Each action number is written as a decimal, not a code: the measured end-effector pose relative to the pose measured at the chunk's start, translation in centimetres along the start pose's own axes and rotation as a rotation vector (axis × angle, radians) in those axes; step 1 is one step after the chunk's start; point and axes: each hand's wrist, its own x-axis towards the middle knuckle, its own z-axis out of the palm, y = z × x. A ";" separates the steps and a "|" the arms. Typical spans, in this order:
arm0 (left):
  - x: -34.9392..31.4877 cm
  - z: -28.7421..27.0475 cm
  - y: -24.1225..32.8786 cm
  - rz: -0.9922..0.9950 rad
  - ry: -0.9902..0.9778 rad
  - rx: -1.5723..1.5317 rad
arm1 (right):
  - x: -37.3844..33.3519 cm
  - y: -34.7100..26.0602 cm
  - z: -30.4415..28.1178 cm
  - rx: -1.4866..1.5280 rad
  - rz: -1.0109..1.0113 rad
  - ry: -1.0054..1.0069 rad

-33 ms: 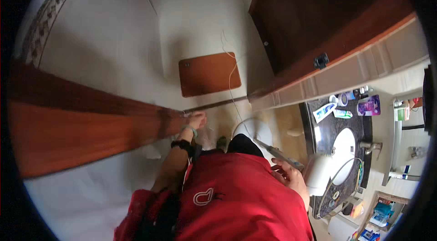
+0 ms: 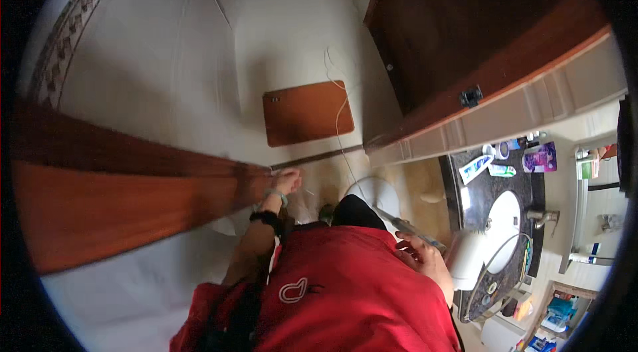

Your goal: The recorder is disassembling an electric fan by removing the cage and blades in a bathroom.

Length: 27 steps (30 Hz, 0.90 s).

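Left hand [image 2: 287,181] seemingly pinches a white cord [image 2: 340,119]; right hand [image 2: 419,253] open beside empty sink [image 2: 502,222].

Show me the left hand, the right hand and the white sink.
left hand [image 2: 287,181]: head view, back of the hand.
right hand [image 2: 421,255]: head view, knuckles.
white sink [image 2: 502,219]: head view, bowl's middle.

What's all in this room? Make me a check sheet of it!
Surface: dark stone counter with a white oval sink.
Job's things: left hand rests at the end of a brown wooden rail; right hand is open beside the red shirt, holding nothing visible.
Clutter: tubes and small bottles on the counter, a purple packet.
Hands: both bare; dark band on the left wrist.
Cables: thin white cord hangs down the wall.
Surroundings: dark wooden door, brown wall panel, beige floor.
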 end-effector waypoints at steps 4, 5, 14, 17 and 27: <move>-0.5 -5.8 0.4 0.307 -0.003 0.032 | 6.8 -0.7 -0.6 -0.178 -0.165 -0.116; 0.2 -7.5 0.0 0.271 0.035 0.067 | 8.9 -0.9 -0.4 -0.255 -0.165 -0.163; 4.5 -14.1 -5.8 0.081 0.251 -0.264 | 30.7 -13.6 -0.5 -0.409 -0.512 -0.401; 3.9 -13.3 -7.1 -0.020 0.289 -0.277 | 34.7 -19.5 -0.5 -0.347 -0.630 -0.441; 0.3 -13.6 -8.2 0.087 0.249 -0.001 | 42.5 -24.3 5.2 -0.571 -0.867 -0.550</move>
